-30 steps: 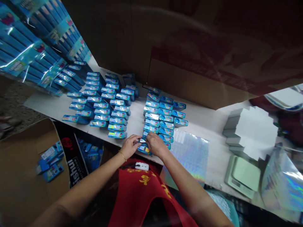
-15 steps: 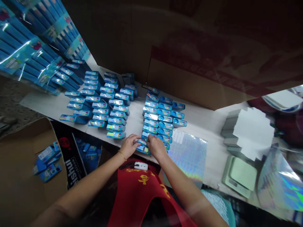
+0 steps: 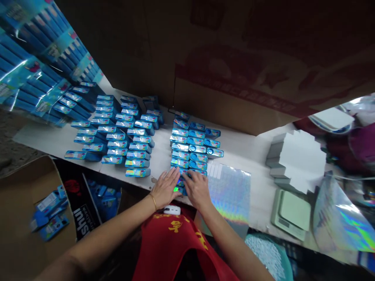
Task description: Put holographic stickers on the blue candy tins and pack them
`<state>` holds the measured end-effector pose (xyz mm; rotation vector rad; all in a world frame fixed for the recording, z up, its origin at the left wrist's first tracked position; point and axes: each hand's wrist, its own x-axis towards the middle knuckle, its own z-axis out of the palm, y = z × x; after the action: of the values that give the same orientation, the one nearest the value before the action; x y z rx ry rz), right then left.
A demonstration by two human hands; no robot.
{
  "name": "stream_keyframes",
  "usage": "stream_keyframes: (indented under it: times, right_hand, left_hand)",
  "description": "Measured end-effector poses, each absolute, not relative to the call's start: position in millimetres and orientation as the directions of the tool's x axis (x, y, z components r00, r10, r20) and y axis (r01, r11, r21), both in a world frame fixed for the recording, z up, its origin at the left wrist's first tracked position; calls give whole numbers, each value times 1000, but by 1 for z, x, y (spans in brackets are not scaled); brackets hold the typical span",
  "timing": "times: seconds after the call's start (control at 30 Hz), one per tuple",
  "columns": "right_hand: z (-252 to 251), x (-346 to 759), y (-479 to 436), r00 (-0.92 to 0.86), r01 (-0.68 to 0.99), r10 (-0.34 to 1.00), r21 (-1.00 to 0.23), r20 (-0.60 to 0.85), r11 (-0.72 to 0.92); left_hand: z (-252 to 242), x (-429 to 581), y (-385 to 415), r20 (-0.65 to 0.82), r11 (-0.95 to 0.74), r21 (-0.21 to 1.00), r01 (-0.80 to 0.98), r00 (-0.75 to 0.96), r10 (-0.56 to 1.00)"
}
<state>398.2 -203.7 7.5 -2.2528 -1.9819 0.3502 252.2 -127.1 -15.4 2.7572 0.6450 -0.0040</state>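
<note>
1. A small blue box (image 3: pixel 179 190) lies at the near edge of the white table (image 3: pixel 249 150), at the near end of the right block of blue boxes (image 3: pixel 193 146).
2. The left hand (image 3: pixel 166 187) lies flat on it from the left, fingers stretched out and together, palm down, gripping nothing.
3. The right hand (image 3: pixel 198 188) lies flat from the right in the same way, fingers spread forward over the box and its neighbours; it pinches nothing.
4. Just right of the hands lies a holographic sheet (image 3: pixel 231 191).
5. Left of the block stands a wider field of blue boxes (image 3: pixel 117 132) in rows.
6. Far right sit a stack of white cards (image 3: pixel 301 160) and, nearer, a pale green scale (image 3: pixel 293 212).
7. A cardboard carton (image 3: pixel 240 78) stands beyond the table.
</note>
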Motion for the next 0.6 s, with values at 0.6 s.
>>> stream_keyframes:
  times: [0.6]
  right_hand:
    - [-33, 339, -132, 79, 904, 997, -422, -1, -72]
  left_hand:
    - [-22, 214, -107, -67, -753, 73, 654, 757, 650]
